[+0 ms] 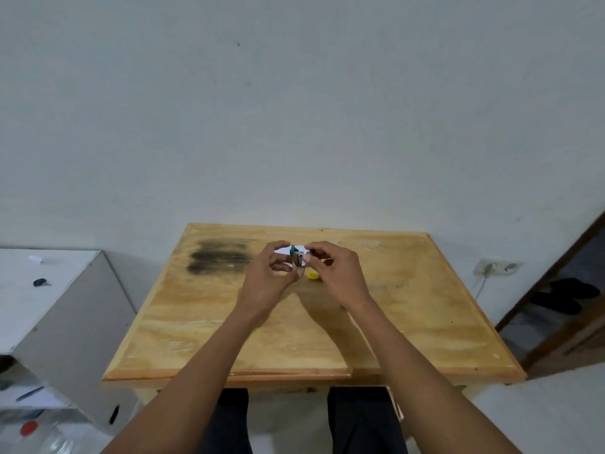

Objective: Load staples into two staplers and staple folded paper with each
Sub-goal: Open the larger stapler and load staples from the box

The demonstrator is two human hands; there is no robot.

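**A:** Green stapler [297, 257]: lifted off the table, pinched between both hands above the table's far centre, roughly 12 o'clock from the person's lap. It looks swung open, with the metal magazine showing between the green parts.

**B:** Near to far, please.

**A:** Nearest: dark trousers at 6 o'clock, both forearms reaching forward over the wooden table [409, 322]. Then the left hand [266, 280], fingers curled narrow, thumb and fingertips on the metal body from its 9 o'clock side. My read is that it's the steadying hand. The right hand [337, 273] is closed on the green end at 3 o'clock, thumb tip pressing against the metal. Likely working the magazine or seating staples; too small to tell whether a staple strip is in there.

**B:** Second stapler? Paper?

**A:** A yellow object [313, 275] lies on the table just below the right thumb, mostly hidden. Could be the other stapler; can't confirm. A bit of white shows behind the fingers, possibly the paper, also unclear.

**B:** Why held up rather than resting on the table?

**A:** My guess: raising it gives a clear view into the channel and lets both thumbs oppose each other. Loading stage, I'd say; no stapling evident yet.

**B:** Further out?

**A:** A dark scorched-looking stain [219, 257] on the table at 10 o'clock of the hands. A white shelf unit [65, 290] is off at 9 o'clock, and a wall socket [497, 267] at 3 o'clock.
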